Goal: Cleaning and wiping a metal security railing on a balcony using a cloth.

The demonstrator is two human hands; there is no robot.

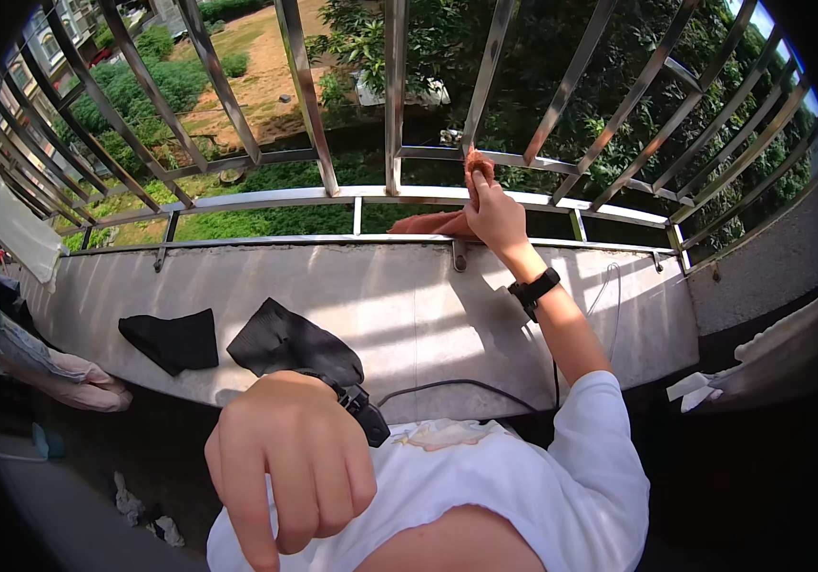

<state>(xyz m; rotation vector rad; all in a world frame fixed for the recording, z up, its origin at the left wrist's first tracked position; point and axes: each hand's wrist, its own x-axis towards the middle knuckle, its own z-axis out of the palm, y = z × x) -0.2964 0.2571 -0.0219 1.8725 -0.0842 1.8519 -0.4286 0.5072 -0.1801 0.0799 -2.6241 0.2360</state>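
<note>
My right hand [496, 218] reaches out to the metal railing and grips a reddish-brown cloth [479, 169]. The upper end of the cloth is bunched at the foot of an upright bar [489, 79], by a horizontal rail. Its loose end trails left over the lower rails. Close to the camera, my left hand [291, 457] is raised in front of my body with its back to me. Its fingers bend downward, and the palm is hidden, so whether it holds anything cannot be seen. Both wrists wear black straps.
Two black cloth pieces [169, 342] lie on the concrete ledge [395, 307], near a black cable [455, 382]. Clothes [16, 343] hang at the left. A white cloth or sheet [12, 222] is against the railing there. Pale fabric [774, 357] hangs at the right. Beyond the bars are trees and ground.
</note>
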